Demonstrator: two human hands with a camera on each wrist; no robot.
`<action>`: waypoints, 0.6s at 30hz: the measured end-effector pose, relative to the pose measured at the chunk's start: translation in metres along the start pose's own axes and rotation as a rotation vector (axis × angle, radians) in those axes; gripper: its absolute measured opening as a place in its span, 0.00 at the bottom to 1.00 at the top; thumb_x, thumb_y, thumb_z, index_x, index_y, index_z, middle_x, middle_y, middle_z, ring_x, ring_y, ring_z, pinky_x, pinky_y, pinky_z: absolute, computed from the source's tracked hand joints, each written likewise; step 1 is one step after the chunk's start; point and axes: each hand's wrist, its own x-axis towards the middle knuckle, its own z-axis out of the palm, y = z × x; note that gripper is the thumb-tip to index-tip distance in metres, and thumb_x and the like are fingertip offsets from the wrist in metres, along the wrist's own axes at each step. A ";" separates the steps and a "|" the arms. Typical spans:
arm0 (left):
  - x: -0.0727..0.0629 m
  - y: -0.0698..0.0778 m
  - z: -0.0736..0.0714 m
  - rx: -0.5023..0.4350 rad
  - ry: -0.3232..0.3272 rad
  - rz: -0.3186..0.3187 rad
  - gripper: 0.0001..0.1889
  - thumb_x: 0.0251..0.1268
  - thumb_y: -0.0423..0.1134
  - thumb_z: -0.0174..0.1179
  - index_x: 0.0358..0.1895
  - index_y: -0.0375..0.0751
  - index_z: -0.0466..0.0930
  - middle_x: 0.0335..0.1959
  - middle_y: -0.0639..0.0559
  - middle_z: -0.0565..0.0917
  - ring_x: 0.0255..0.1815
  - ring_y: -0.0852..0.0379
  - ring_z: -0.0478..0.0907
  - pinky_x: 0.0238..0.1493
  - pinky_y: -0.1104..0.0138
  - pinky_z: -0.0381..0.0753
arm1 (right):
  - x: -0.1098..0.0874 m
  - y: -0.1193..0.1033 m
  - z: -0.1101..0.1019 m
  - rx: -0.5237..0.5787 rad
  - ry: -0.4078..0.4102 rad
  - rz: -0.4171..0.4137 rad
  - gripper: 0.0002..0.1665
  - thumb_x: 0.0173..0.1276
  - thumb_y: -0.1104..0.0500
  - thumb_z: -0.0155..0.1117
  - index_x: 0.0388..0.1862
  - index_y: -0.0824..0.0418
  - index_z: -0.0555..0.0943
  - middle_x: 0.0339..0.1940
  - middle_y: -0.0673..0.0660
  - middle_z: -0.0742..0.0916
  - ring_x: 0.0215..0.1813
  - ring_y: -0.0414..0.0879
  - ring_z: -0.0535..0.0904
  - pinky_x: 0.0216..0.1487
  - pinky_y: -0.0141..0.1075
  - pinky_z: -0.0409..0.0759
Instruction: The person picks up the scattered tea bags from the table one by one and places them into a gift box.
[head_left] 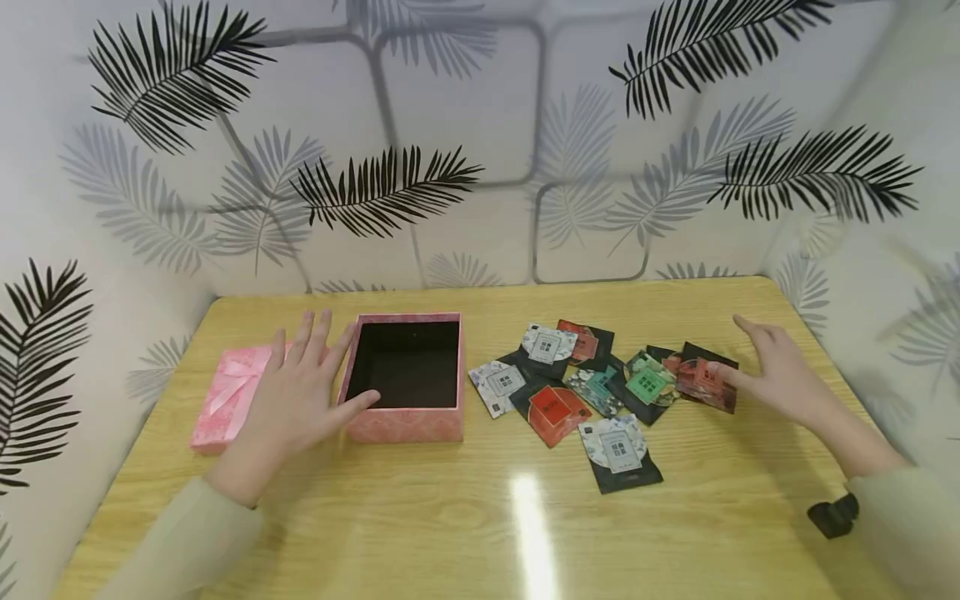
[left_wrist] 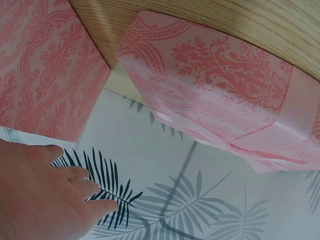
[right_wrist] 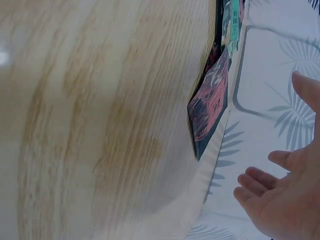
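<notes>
Right hand (head_left: pixel 782 382), empty, fingers parted, lies just right of the red-and-black square sachet (head_left: pixel 699 385), nearer than the left hand (head_left: pixel 296 407), spread and empty beside the open pink cardboard box (head_left: pixel 408 427).

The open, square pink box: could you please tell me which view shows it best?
The head view: the open, square pink box shows its rim, black inside and front wall, with the left hand covering only a little. The left wrist view shows only part of its patterned outside; the right wrist view, none.
</notes>
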 end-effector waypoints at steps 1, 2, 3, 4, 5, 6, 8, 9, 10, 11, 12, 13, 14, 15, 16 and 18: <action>0.001 -0.001 0.000 0.003 0.002 0.007 0.53 0.70 0.73 0.56 0.88 0.46 0.49 0.88 0.32 0.49 0.89 0.30 0.45 0.86 0.33 0.43 | 0.002 0.002 0.000 0.015 0.005 -0.005 0.56 0.79 0.43 0.62 0.84 0.79 0.48 0.74 0.90 0.62 0.71 0.85 0.60 0.66 0.80 0.63; 0.001 -0.001 0.000 0.004 0.001 0.012 0.53 0.70 0.73 0.55 0.88 0.46 0.49 0.88 0.32 0.49 0.89 0.30 0.45 0.86 0.33 0.43 | 0.004 0.004 0.001 0.031 0.007 -0.009 0.55 0.80 0.44 0.61 0.84 0.80 0.49 0.74 0.89 0.63 0.71 0.85 0.61 0.66 0.79 0.64; 0.001 -0.001 0.001 0.002 -0.003 0.016 0.53 0.71 0.73 0.55 0.88 0.45 0.48 0.88 0.32 0.48 0.89 0.31 0.45 0.86 0.34 0.44 | 0.006 0.006 0.001 0.048 0.008 -0.013 0.53 0.81 0.45 0.61 0.83 0.80 0.50 0.73 0.89 0.64 0.70 0.84 0.63 0.66 0.78 0.65; 0.002 -0.002 0.001 0.002 -0.005 0.021 0.53 0.71 0.72 0.54 0.88 0.44 0.48 0.88 0.33 0.48 0.89 0.31 0.45 0.86 0.34 0.45 | 0.007 0.008 0.001 0.071 0.010 -0.015 0.52 0.81 0.46 0.61 0.82 0.81 0.51 0.73 0.89 0.65 0.70 0.84 0.64 0.67 0.78 0.65; 0.002 -0.002 0.002 -0.005 -0.008 0.025 0.53 0.72 0.72 0.54 0.88 0.44 0.47 0.88 0.33 0.48 0.89 0.31 0.45 0.87 0.35 0.46 | 0.008 0.010 0.001 0.092 0.004 -0.011 0.51 0.81 0.47 0.60 0.82 0.82 0.52 0.73 0.88 0.66 0.70 0.84 0.64 0.68 0.77 0.65; 0.002 -0.002 0.002 -0.012 -0.012 0.029 0.53 0.72 0.71 0.54 0.88 0.43 0.47 0.88 0.33 0.48 0.89 0.32 0.45 0.87 0.35 0.46 | 0.009 0.012 0.001 0.113 -0.006 -0.006 0.50 0.82 0.47 0.59 0.82 0.82 0.52 0.73 0.89 0.66 0.70 0.84 0.64 0.68 0.77 0.65; 0.002 -0.001 0.004 -0.022 -0.020 0.036 0.53 0.73 0.70 0.54 0.88 0.41 0.45 0.89 0.34 0.48 0.89 0.33 0.45 0.87 0.36 0.47 | 0.011 0.016 0.002 0.148 -0.024 0.010 0.49 0.83 0.48 0.58 0.81 0.83 0.53 0.73 0.88 0.65 0.72 0.84 0.63 0.70 0.77 0.65; 0.002 -0.001 0.004 -0.024 -0.021 0.040 0.53 0.73 0.70 0.54 0.88 0.41 0.45 0.89 0.35 0.48 0.89 0.33 0.45 0.87 0.36 0.47 | 0.011 0.018 0.002 0.160 -0.038 0.021 0.48 0.83 0.48 0.57 0.81 0.83 0.53 0.74 0.88 0.65 0.72 0.84 0.62 0.71 0.76 0.65; 0.002 -0.001 0.005 -0.027 -0.022 0.042 0.53 0.74 0.70 0.54 0.88 0.40 0.45 0.89 0.35 0.48 0.89 0.34 0.45 0.87 0.37 0.47 | 0.012 0.020 0.003 0.173 -0.051 0.032 0.48 0.84 0.48 0.57 0.81 0.83 0.53 0.75 0.88 0.65 0.73 0.84 0.62 0.72 0.76 0.65; 0.002 -0.001 0.005 -0.029 -0.022 0.045 0.54 0.74 0.70 0.54 0.88 0.39 0.45 0.89 0.35 0.48 0.90 0.34 0.45 0.87 0.37 0.47 | 0.012 0.022 0.003 0.184 -0.067 0.045 0.48 0.84 0.48 0.57 0.81 0.83 0.52 0.76 0.87 0.64 0.74 0.84 0.62 0.72 0.75 0.65; 0.002 -0.001 0.006 -0.031 -0.021 0.048 0.54 0.73 0.70 0.54 0.88 0.39 0.44 0.89 0.35 0.48 0.90 0.34 0.46 0.87 0.38 0.47 | 0.012 0.024 0.003 0.192 -0.079 0.053 0.48 0.84 0.47 0.57 0.81 0.82 0.52 0.77 0.87 0.64 0.74 0.84 0.62 0.73 0.75 0.66; 0.003 0.000 0.006 -0.029 -0.018 0.052 0.54 0.73 0.71 0.54 0.88 0.38 0.45 0.89 0.36 0.49 0.90 0.35 0.46 0.87 0.38 0.47 | 0.013 0.026 0.004 0.201 -0.092 0.062 0.49 0.84 0.47 0.58 0.82 0.82 0.52 0.77 0.87 0.64 0.75 0.84 0.62 0.72 0.74 0.67; 0.003 0.001 0.006 -0.031 -0.015 0.055 0.55 0.73 0.71 0.54 0.88 0.37 0.45 0.88 0.36 0.50 0.90 0.35 0.47 0.88 0.38 0.47 | 0.013 0.027 0.004 0.207 -0.105 0.070 0.49 0.84 0.47 0.58 0.82 0.82 0.52 0.78 0.86 0.63 0.75 0.84 0.62 0.72 0.74 0.67; 0.003 0.001 0.006 -0.027 -0.014 0.060 0.55 0.73 0.71 0.54 0.87 0.36 0.46 0.88 0.36 0.50 0.89 0.36 0.47 0.87 0.38 0.48 | 0.013 0.029 0.005 0.212 -0.116 0.078 0.49 0.84 0.47 0.58 0.82 0.81 0.53 0.78 0.86 0.63 0.75 0.84 0.63 0.72 0.74 0.68; 0.003 0.002 0.006 -0.025 -0.016 0.063 0.55 0.73 0.71 0.54 0.87 0.36 0.46 0.88 0.37 0.51 0.90 0.36 0.48 0.88 0.39 0.48 | 0.013 0.030 0.006 0.217 -0.123 0.085 0.49 0.84 0.47 0.59 0.82 0.81 0.53 0.78 0.86 0.64 0.75 0.84 0.63 0.71 0.73 0.69; 0.004 0.003 0.006 -0.019 -0.024 0.069 0.55 0.73 0.71 0.54 0.87 0.34 0.47 0.88 0.37 0.50 0.90 0.37 0.48 0.88 0.39 0.47 | 0.013 0.033 0.008 0.215 -0.126 0.095 0.49 0.83 0.47 0.60 0.82 0.80 0.54 0.76 0.85 0.66 0.73 0.82 0.66 0.70 0.72 0.70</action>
